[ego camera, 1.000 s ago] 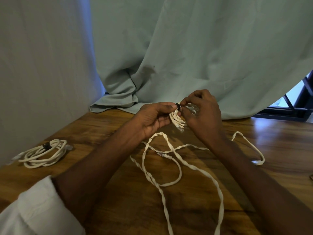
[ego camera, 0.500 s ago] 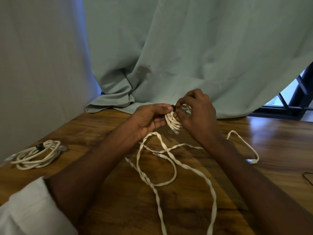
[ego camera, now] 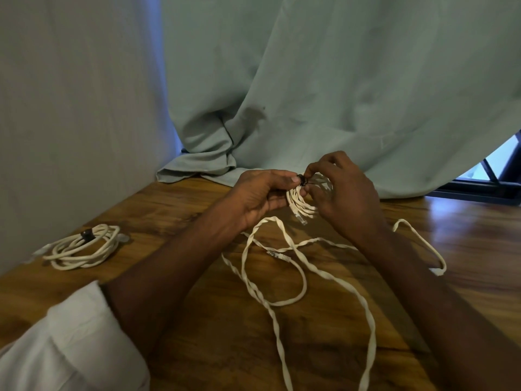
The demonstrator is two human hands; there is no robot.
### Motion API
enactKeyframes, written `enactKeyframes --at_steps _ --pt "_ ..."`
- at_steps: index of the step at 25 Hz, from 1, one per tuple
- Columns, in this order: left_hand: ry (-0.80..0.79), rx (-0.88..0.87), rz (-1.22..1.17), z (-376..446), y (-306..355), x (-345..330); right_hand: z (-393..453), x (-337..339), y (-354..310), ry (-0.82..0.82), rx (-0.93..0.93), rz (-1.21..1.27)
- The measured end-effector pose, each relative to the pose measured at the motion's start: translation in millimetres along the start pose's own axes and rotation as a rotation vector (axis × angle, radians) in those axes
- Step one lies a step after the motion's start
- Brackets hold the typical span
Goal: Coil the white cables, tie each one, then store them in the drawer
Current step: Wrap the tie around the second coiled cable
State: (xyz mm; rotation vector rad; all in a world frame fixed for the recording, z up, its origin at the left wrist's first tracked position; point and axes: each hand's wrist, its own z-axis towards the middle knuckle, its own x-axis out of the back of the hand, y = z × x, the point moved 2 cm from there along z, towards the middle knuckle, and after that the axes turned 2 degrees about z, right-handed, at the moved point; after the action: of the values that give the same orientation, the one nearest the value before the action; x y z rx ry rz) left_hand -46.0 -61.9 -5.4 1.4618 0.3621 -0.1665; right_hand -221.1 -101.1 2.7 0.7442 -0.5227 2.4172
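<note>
Pale curtain [ego camera: 324,80] hangs behind the wooden counter [ego camera: 214,348]. Since a second ago the hands have barely shifted: left hand [ego camera: 253,197] and right hand [ego camera: 345,193] both still pinch the small coil [ego camera: 303,201] at its dark tie [ego camera: 302,180], likely being fastened. One tied coil [ego camera: 81,246] lies left; a loose cable [ego camera: 284,277] remains uncoiled.

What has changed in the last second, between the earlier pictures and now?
Almost nothing. Both hands, left and right, still pinch the black tie on the small coil. The tied coil and the loose cable lie as before; only the camera shifted.
</note>
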Motion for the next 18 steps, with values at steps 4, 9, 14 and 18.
enactKeyframes --at_steps 4,9,14,18 --pt "-0.029 -0.021 0.033 -1.7 3.5 -1.0 -1.0 3.5 -2.2 0.097 -0.006 0.001" --pt "-0.011 -0.034 0.08 -0.3 2.6 -1.1 -0.8 -0.4 1.7 0.098 -0.033 0.047" --pt "-0.039 -0.013 0.055 1.9 -2.0 0.1 -1.4 0.6 2.6 0.071 -0.01 0.045" --pt "-0.048 -0.021 0.073 2.4 -2.0 0.0 -2.4 1.1 -1.2 0.093 0.006 0.023"
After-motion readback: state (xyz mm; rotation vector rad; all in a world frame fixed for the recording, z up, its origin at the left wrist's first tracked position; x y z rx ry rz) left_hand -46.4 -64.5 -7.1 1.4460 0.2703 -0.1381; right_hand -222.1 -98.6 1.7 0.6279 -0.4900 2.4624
